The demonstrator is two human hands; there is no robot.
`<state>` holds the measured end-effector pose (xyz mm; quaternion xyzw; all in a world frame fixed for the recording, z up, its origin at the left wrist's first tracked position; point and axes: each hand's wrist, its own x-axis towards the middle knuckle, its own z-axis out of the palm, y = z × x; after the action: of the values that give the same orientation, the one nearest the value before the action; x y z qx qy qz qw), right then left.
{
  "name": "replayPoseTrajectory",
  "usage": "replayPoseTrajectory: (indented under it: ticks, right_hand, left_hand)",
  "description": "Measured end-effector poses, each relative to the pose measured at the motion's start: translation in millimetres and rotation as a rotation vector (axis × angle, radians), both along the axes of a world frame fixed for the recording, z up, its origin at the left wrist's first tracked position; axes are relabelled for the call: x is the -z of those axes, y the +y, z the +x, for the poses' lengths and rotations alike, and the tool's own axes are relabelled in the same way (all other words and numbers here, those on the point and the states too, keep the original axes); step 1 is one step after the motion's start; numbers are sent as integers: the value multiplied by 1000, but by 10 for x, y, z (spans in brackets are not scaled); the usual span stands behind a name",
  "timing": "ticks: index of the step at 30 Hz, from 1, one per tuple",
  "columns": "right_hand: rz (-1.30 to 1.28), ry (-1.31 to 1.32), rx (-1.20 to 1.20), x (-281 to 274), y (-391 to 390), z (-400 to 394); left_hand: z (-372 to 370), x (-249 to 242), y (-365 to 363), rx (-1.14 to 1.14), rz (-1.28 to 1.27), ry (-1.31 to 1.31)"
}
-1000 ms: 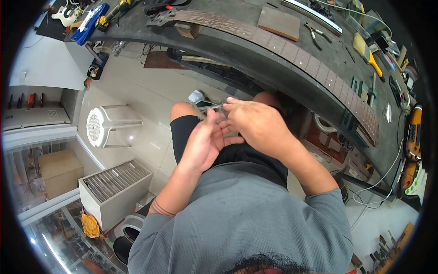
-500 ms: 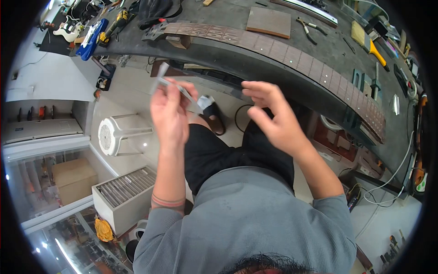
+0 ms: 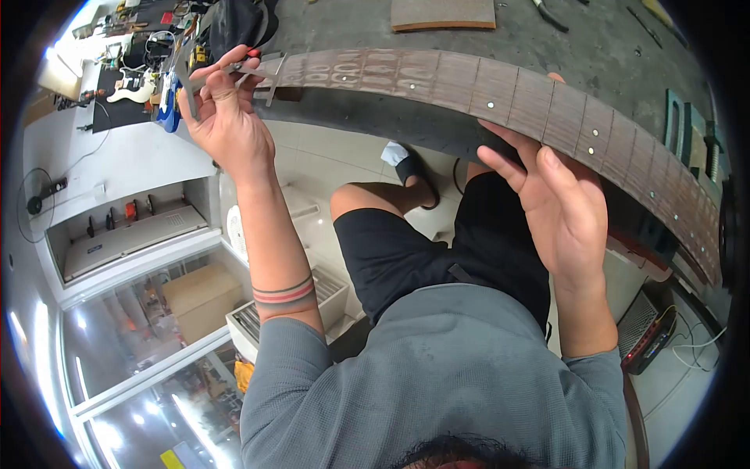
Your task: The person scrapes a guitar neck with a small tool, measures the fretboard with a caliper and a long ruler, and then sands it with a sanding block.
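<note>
A guitar neck [image 3: 461, 84] with a dark wooden fretboard and pale dot markers lies along the front of the workbench. My left hand [image 3: 234, 129] is at its left end, pinching a thin metal caliper [image 3: 273, 78] whose crosspiece lies across the fretboard there. A grey piece beside that hand is partly covered by my fingers. My right hand [image 3: 566, 207] grips the neck further right, its thumb by the near edge. Its fingers reach underneath, and one fingertip shows past the far edge.
Behind the neck, a flat wooden board [image 3: 443, 14] and pliers [image 3: 551, 14] lie on the bench [image 3: 344, 27]. A green clamp [image 3: 678, 125] is at the right. A black bag [image 3: 238, 31] and a white guitar body [image 3: 131, 86] are at the left. A glass cabinet [image 3: 148, 313] stands lower left.
My left hand has gone up and left, bringing the caliper to the neck's end. My right hand has moved right and taken hold of the neck. The view has shifted closer to the bench.
</note>
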<state>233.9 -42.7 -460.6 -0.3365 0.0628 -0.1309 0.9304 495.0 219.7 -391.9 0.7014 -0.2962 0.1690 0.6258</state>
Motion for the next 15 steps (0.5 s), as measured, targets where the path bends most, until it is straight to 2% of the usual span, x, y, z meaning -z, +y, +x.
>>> replayPoseTrajectory:
  ticks: [5,9,15]
  right_hand:
    - [2,15,7,39,50,43]
    - [-6,4,-28,108,2,44]
    - [32,1,-192,134,-148,33]
  left_hand:
    - [-22,135,-48,-65,51,-8]
    - [-31,74,9,-91,192,-44]
    - [-59,-30,-21,-133,358,-70]
